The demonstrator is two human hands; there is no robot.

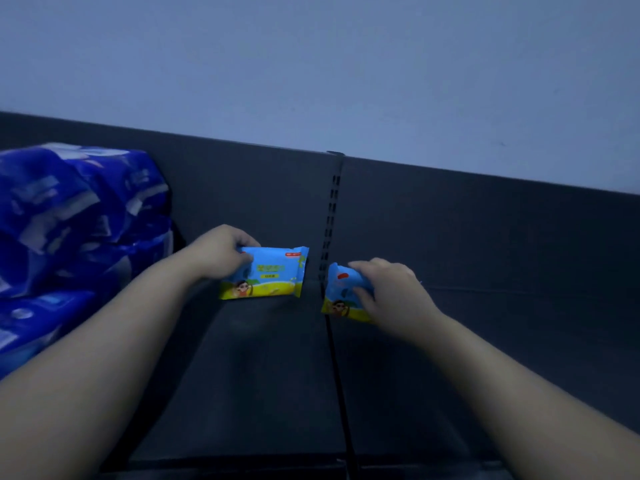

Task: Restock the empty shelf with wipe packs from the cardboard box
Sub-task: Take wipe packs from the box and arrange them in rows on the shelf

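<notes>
Each hand grips a blue-and-yellow plastic wipe pack at the far of the dark metal shelf (263,375): left hand (221,252) curled round the upright left pack (273,277), right hand (388,289) round the right pack (341,292).

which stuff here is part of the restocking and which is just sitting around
Job:
left wipe pack, held by the left hand
right wipe pack, held by the right hand
dark shelf under them

Just there:
blue bagged packs at far left
slotted upright post
pale wall
</notes>
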